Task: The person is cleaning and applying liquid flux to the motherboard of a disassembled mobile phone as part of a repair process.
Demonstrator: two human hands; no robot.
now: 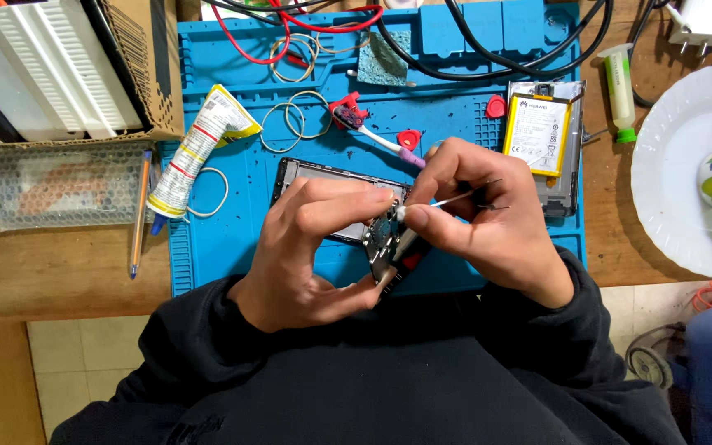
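My left hand (302, 251) pinches a small dark circuit board (383, 241) between thumb and forefinger, held upright above the blue work mat (224, 239). My right hand (488, 218) grips a thin white cotton swab (442, 202) whose tip touches the top of the board. A red-tipped tool (409, 262) also pokes out under that hand. Behind my hands lies an opened phone frame (306, 173), partly hidden. A second phone body with a white battery (537, 136) lies to the right on the mat.
A squeezed glue tube (195, 148), rubber bands (294, 115), a toothbrush (364, 124), red picks and cables lie on the mat. A cardboard box (146, 74) stands at left, a pencil (139, 214) beside it. A white plate (686, 165) and syringe (620, 86) sit at right.
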